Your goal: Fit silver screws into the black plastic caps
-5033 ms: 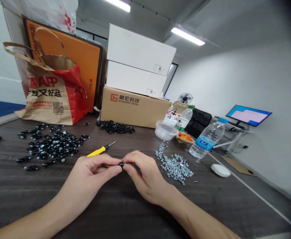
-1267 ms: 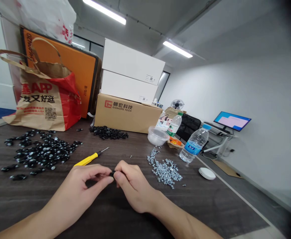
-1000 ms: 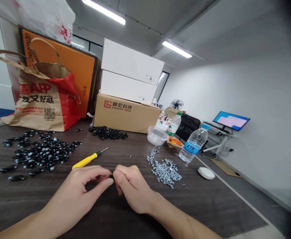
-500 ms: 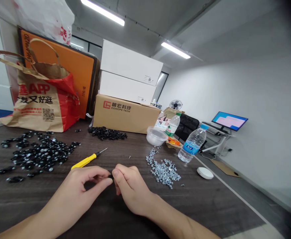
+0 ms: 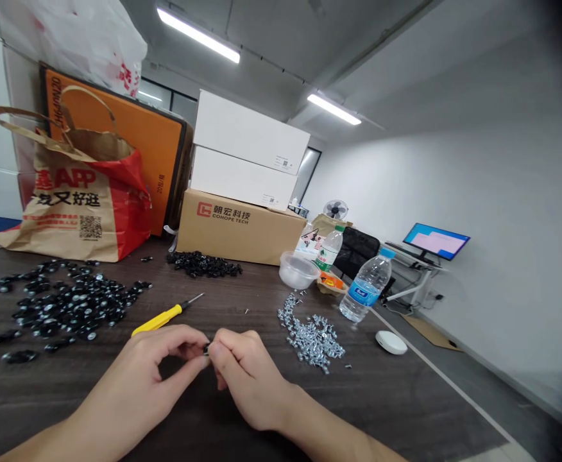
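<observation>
My left hand (image 5: 158,362) and my right hand (image 5: 242,375) meet fingertip to fingertip just above the dark wooden table (image 5: 396,398). Both pinch one small black part (image 5: 206,348), mostly hidden by the fingers. A yellow-handled screwdriver (image 5: 163,316) lies just beyond my left hand. A heap of small silver screws (image 5: 312,337) lies to the right of my right hand. A spread of black parts (image 5: 64,305) lies to the left, and a smaller black pile (image 5: 203,264) sits further back.
At the back stand a brown and red paper bag (image 5: 76,199), an orange board (image 5: 117,138), and a cardboard box (image 5: 235,224) with two white boxes (image 5: 245,157) on top. A clear plastic cup (image 5: 298,269), two water bottles (image 5: 365,285), and a white round object (image 5: 391,342) sit right.
Both hands have stayed pinched together on the small black part, with the fingers shifting slightly. The view has drifted, so everything sits a little lower and further left in frame.
</observation>
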Motion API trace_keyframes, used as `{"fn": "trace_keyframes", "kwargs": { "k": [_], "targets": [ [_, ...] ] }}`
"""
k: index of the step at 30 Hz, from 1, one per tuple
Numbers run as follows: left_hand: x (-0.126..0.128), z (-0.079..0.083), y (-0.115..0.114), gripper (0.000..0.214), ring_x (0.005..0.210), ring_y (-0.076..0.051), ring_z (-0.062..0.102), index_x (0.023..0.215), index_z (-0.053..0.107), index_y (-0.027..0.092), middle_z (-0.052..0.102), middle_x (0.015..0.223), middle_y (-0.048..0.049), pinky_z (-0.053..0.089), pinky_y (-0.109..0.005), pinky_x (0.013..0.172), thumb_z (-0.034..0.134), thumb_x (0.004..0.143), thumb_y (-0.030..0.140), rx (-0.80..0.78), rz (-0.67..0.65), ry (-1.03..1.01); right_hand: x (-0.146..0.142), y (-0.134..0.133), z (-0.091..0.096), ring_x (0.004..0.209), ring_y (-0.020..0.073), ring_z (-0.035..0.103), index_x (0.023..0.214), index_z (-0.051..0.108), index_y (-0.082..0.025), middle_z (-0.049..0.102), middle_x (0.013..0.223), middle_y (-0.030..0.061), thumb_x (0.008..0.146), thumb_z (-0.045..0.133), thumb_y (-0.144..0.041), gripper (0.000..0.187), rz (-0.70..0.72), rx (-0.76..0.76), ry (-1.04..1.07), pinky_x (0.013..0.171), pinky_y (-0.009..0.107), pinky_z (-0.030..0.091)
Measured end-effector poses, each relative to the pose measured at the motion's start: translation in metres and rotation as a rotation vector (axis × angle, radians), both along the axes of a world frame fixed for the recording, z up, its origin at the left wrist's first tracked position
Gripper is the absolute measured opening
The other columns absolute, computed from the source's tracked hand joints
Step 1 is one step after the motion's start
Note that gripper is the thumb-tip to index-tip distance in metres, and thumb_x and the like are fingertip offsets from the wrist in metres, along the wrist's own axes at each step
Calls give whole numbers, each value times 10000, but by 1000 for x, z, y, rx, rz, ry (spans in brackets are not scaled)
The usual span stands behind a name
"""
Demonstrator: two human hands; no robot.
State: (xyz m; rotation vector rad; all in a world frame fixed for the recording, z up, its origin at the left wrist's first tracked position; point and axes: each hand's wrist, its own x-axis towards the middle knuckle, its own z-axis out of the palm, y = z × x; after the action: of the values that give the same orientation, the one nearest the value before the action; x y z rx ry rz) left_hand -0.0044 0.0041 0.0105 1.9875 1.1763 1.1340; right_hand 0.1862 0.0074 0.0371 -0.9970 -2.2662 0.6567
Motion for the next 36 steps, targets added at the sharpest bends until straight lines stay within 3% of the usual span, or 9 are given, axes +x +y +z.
{"fn": "trace_keyframes", "kwargs": {
  "k": [3, 6, 9, 13, 16, 20, 28, 33, 36],
  "targets": [
    [1, -1, 2, 155, 847, -207, 739, 994, 729, 263, 776, 988, -15, 586, -266, 795, 672, 862, 323, -77, -16, -75, 0, 2, -1, 501, 82, 457, 665, 452, -191, 499, 553, -58, 1024, 415, -313, 382, 8, 39, -42, 560, 216, 352],
    [2, 2, 3, 253, 847, -230, 742, 1068, 750, 277, 788, 1029, -30, 584, -262, 675, 655, 860, 385, -91, 9, -53, 7, 12, 2, 546, 94, 488, 659, 488, -187, 523, 581, -46, 1027, 408, -321, 399, -88, 94, -72, 561, 218, 350],
    [4, 6, 2, 193, 787, -228, 734, 976, 787, 295, 797, 995, -23, 533, -250, 585, 667, 846, 373, -102, 21, 22, 24, 34, 6, 615, 124, 514, 755, 537, -181, 558, 653, -15, 1057, 343, -318, 385, -304, 155, -70, 581, 238, 354],
    [5, 3, 3, 34, 704, -187, 689, 788, 740, 266, 757, 872, 4, 484, -230, 570, 712, 808, 265, -91, -4, 86, 47, 64, 3, 717, 164, 559, 929, 645, -167, 636, 770, 20, 968, 520, -198, 134, -457, 210, -176, 670, 269, 392],
    [5, -1, 4, 26, 663, -176, 633, 796, 712, 250, 681, 749, 16, 484, -238, 597, 710, 803, 225, -43, -17, 65, 55, 76, -6, 887, 212, 605, 1031, 721, -174, 691, 913, 62, 873, 597, -87, 219, -461, 223, -293, 805, 306, 426],
    [5, -1, 3, 123, 699, -183, 612, 919, 778, 269, 678, 791, 0, 478, -252, 611, 703, 821, 259, -77, -44, -15, 57, 81, -13, 1016, 235, 625, 1062, 763, -176, 714, 1020, 93, 898, 569, -75, 273, -432, 220, -399, 900, 328, 447],
    [9, -14, 15, 194, 606, -182, 640, 756, 776, 183, 699, 659, -12, 524, -270, 572, 834, 584, 252, -407, -31, -360, 61, 84, -7, 938, 190, 655, 977, 737, -152, 720, 987, 50, 956, 603, -149, 136, -371, 222, -485, 898, 357, 496],
    [3, -11, 21, 319, 672, -208, 693, 928, 804, 163, 772, 817, -75, 580, -304, 595, 846, 668, 343, -509, -54, -468, 56, 79, -7, 904, 187, 645, 905, 703, -144, 703, 935, 39, 954, 603, -159, 112, -352, 242, -509, 863, 353, 498],
    [0, -7, 20, 280, 569, -151, 648, 914, 805, 163, 761, 824, -56, 561, -285, 577, 853, 703, 341, -517, -62, -504, 54, 76, -5, 887, 187, 640, 888, 694, -142, 698, 918, 43, 937, 603, -137, 103, -336, 245, -523, 848, 336, 483]
  ]
}}
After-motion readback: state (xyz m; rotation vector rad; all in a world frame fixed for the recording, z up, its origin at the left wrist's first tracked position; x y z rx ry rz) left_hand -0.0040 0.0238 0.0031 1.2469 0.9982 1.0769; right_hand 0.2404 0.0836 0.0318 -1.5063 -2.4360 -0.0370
